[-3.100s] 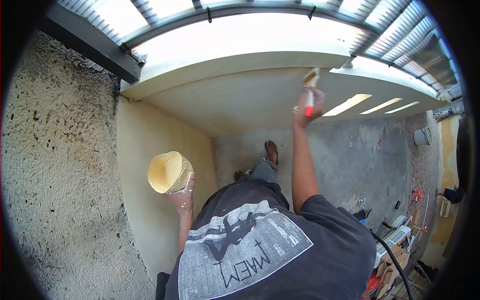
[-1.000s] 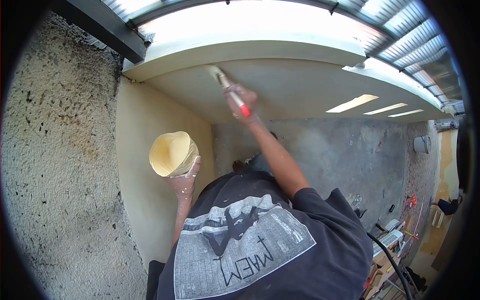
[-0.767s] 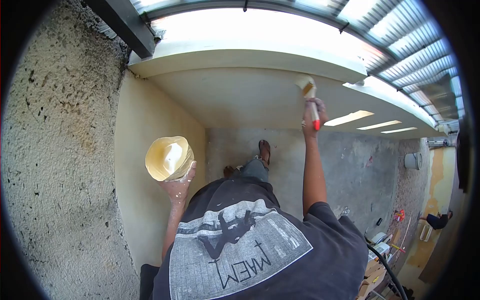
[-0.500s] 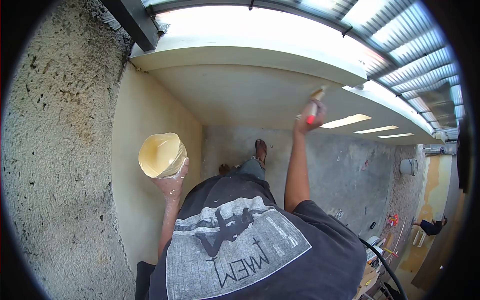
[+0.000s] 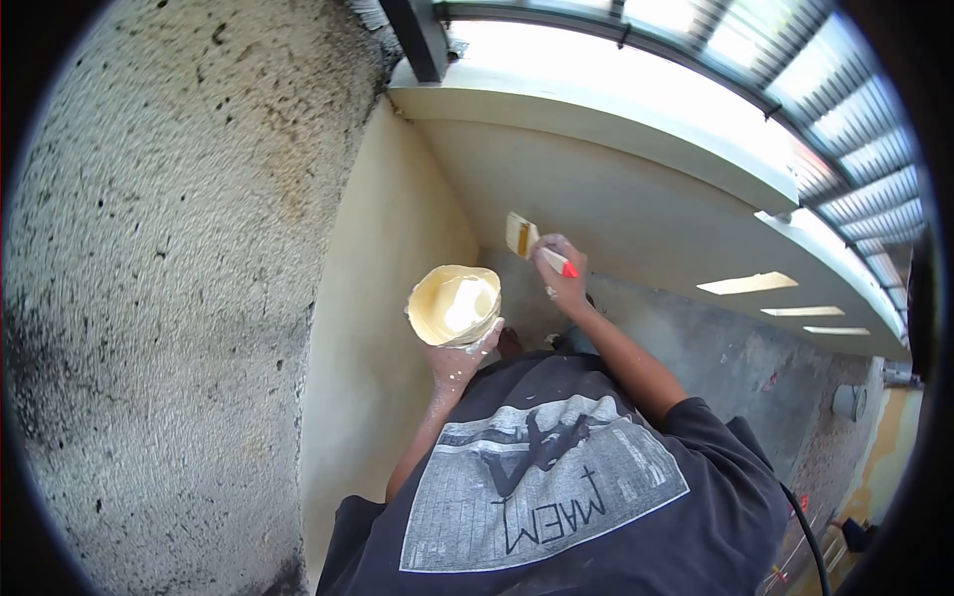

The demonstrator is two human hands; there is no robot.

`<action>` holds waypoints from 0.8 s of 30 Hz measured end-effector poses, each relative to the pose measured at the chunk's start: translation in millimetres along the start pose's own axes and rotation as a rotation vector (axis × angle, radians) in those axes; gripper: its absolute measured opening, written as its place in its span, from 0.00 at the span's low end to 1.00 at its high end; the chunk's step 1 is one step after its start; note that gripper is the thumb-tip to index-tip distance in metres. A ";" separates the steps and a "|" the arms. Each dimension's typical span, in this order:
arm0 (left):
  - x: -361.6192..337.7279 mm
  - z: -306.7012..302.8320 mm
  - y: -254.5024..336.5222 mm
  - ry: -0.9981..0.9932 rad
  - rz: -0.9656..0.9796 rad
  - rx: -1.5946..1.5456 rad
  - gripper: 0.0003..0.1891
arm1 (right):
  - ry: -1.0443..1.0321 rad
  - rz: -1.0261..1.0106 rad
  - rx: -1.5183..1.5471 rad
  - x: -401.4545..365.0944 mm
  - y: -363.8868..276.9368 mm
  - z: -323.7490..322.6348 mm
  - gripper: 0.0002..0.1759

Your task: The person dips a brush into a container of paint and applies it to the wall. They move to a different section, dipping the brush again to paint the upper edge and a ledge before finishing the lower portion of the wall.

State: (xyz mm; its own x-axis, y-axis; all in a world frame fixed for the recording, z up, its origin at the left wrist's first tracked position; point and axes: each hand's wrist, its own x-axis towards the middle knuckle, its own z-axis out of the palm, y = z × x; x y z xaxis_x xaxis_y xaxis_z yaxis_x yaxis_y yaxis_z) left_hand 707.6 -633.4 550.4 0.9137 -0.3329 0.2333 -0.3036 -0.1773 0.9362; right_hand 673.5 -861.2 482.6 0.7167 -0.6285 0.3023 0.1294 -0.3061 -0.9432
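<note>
My left hand (image 5: 455, 364), speckled with paint, holds up a cream-coloured paint container (image 5: 429, 316) from below. Pale paint (image 5: 467, 302) shines inside its uneven, coated rim. Closed around the handle of a flat paintbrush (image 5: 521, 237) is my right hand (image 5: 562, 273), up and to the right of the container. The brush's red handle end shows beyond my fingers, and its bristles point up and left, coated in pale paint. Behind the brush stretches a smooth cream wall (image 5: 636, 204), which meets a cream side wall (image 5: 368, 328) at a corner.
A rough, stained wall (image 5: 189, 298) fills the left side. Light falls through slots (image 5: 747, 284) low in the cream wall. On the concrete floor (image 5: 711, 368) to the right stands a bucket (image 5: 849, 401). Part of another person (image 5: 859, 536) shows at lower right, near a dark cable (image 5: 807, 531).
My right hand has brought the brush from high on the cream wall down and left, close to the container. The view has turned, so the container appears nearer the middle.
</note>
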 end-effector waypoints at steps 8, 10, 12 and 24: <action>-59.3 7.7 37.8 0.267 0.056 0.115 0.55 | 0.146 0.967 0.445 -60.5 83.1 -161.4 0.13; -82.8 17.4 43.5 0.358 0.036 0.060 0.55 | 0.103 0.983 0.450 -65.8 93.2 -197.7 0.14; -112.3 33.5 37.9 0.434 -0.057 0.033 0.55 | -0.009 0.974 0.426 -62.4 80.9 -222.9 0.14; -273.7 168.1 137.3 0.832 -0.171 0.152 0.51 | -0.398 1.000 0.402 -78.2 98.2 -345.7 0.12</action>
State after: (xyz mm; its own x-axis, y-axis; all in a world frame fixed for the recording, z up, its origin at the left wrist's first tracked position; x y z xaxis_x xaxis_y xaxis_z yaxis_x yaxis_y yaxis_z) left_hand 370.5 -722.3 570.9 0.8332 0.4857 0.2644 -0.1221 -0.3048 0.9446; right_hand 393.3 -1089.3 414.0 0.7787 -0.1693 -0.6041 -0.4612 0.4982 -0.7342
